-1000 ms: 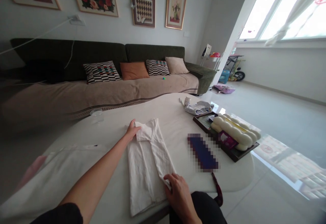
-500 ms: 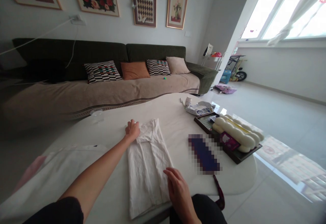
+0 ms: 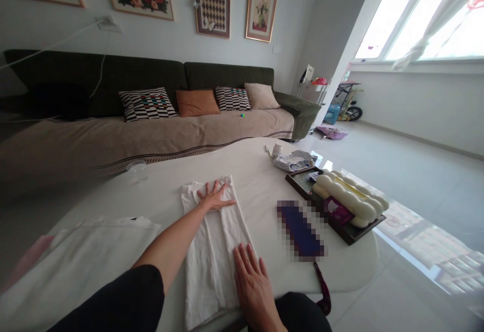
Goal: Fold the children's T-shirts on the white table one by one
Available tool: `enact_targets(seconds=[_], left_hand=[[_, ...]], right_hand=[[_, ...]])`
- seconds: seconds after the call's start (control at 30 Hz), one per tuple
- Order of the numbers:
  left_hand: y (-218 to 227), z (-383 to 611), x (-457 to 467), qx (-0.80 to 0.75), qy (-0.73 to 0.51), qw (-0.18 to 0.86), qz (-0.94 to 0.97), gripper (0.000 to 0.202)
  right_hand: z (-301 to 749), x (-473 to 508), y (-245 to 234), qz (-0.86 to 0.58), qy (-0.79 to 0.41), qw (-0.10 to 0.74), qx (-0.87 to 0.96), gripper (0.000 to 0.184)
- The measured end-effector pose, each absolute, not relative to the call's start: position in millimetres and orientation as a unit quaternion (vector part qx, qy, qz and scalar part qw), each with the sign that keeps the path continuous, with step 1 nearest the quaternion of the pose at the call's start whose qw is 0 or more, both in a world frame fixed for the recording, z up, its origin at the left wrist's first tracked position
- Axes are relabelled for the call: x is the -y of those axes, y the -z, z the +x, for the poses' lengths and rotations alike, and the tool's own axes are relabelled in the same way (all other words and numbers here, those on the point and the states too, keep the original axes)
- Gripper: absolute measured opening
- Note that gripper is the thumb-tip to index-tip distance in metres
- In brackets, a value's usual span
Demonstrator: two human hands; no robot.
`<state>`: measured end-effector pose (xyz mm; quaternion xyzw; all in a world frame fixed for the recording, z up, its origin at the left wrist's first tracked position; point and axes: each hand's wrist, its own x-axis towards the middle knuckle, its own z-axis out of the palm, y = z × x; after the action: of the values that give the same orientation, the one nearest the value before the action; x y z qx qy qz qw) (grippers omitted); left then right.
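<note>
A white garment (image 3: 206,271), folded into a long rectangle, lies on the white table (image 3: 253,181) in front of me. My left hand (image 3: 214,196) rests flat on its far end with the fingers spread. Nearer to me, my right hand (image 3: 253,276) lies flat along the garment's right edge, fingers stretched out. Neither hand grips anything. To the left, more white cloth (image 3: 86,261) with a pink part is spread over the table; its kind cannot be made out.
On the right stand a dark tray (image 3: 353,236) with a puffy cream box (image 3: 350,196), a blurred-out dark item (image 3: 302,231) with a strap (image 3: 323,291), and a white packet (image 3: 295,160). A clear plastic container (image 3: 138,171) sits far left. Behind is a sofa (image 3: 227,125).
My left hand has moved from the garment's far left corner onto its far end and spread out. My right hand has flattened onto the right edge. The far end now lies flatter.
</note>
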<state>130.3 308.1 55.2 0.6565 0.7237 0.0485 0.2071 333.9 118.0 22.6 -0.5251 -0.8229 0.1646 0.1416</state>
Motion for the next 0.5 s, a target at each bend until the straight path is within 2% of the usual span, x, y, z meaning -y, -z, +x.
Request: enact_targets(seconds=[0.13,0.23,0.4,0.5], left_hand=[[-76.9,142.9,-299.8,-0.707,-0.055,0.21,0.673,0.076],[-84.9,158.0,-247.6,-0.656,-0.083,0.188,0.727,0.066],[-55.2,160.8,-99.6,-0.566,-0.086,0.166,0.803,0.078],[-36.8,152.4,-44.3,-0.577,-0.069,0.171,0.796,0.071]], right_hand=[[335.0,-118.3,-25.9,-0.517,-0.164,0.136,0.829,0.047],[335.8,-118.3,-25.8,-0.515,-0.15,0.133,0.833,0.047],[334.8,-118.6,-24.8,-0.511,-0.133,0.121,0.84,0.048],[332.0,-116.9,-31.8,-0.513,-0.137,0.113,0.84,0.049]])
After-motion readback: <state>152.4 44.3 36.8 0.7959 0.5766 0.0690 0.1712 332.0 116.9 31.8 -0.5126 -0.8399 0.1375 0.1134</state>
